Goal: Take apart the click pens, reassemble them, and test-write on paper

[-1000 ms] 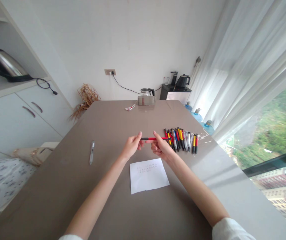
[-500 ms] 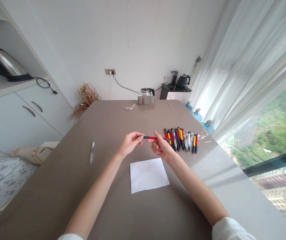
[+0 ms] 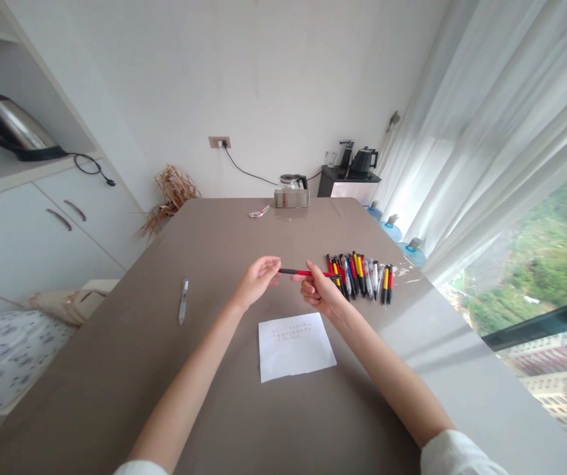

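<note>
A red pen with a black grip (image 3: 301,272) is held level above the table, between my two hands. My right hand (image 3: 319,287) has its thumb and fingers closed around the red part, with the index finger stretched along it. My left hand (image 3: 257,280) is at the black end, thumb and fingertips close about it; its other fingers are loosely spread. Below them lies a white sheet of paper (image 3: 297,356) with handwritten lines. A row of several pens (image 3: 357,274), red, yellow, blue and clear, lies just past my right hand.
A single clear pen (image 3: 183,301) lies on the brown table (image 3: 224,409) at the left. At the far edge are a glass pot (image 3: 290,180), a blurred box (image 3: 292,198) and a patterned strip (image 3: 259,212). Curtains and a window are to the right.
My left hand has shifted slightly left along the pen and its fingers have loosened, baring more of the black end. My right hand and the pen have stayed nearly still.
</note>
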Action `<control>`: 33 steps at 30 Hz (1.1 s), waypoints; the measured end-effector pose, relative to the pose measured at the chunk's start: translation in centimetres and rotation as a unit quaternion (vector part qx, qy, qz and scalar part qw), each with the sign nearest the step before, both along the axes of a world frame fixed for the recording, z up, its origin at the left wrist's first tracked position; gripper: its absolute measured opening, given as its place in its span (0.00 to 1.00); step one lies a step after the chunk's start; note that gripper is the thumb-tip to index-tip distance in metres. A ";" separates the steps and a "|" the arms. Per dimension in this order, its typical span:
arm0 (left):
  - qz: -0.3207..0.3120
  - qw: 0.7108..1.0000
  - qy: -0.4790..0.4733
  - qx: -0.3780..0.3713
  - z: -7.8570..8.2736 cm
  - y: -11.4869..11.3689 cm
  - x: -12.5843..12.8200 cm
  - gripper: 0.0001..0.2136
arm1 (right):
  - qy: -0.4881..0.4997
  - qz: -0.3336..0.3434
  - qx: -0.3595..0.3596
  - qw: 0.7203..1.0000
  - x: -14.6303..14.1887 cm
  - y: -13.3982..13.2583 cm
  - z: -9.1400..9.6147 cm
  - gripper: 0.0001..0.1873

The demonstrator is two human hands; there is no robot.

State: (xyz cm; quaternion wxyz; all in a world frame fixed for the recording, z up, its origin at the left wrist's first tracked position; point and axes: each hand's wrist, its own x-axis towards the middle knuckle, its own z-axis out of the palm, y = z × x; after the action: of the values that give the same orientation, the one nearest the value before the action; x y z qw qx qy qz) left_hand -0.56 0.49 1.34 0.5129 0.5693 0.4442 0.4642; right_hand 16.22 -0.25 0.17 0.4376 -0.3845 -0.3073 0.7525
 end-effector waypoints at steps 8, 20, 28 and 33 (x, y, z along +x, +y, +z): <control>-0.040 0.999 -0.022 0.012 0.2 0.3 -0.9 0.12 | 0.016 0.004 0.010 1.000 0.0 0.0 -0.1 0.24; 0.037 0.999 0.035 -0.006 -1.0 0.7 -0.7 0.18 | 0.008 0.002 0.041 0.999 -0.5 -0.4 -0.1 0.20; 0.013 0.999 0.035 0.010 -0.7 0.6 -1.2 0.17 | 0.017 -0.014 0.043 0.999 -0.7 -0.5 0.0 0.18; -0.053 0.998 -0.019 0.010 -0.2 0.7 -1.2 0.16 | 0.045 -0.024 0.040 0.998 -0.7 -0.3 -0.4 0.17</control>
State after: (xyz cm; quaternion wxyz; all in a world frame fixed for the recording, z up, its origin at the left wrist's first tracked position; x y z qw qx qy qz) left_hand -1.77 1.18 1.13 0.5396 0.5885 0.3989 0.4510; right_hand 15.54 -0.54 -0.20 0.4840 -0.3401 -0.3079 0.7452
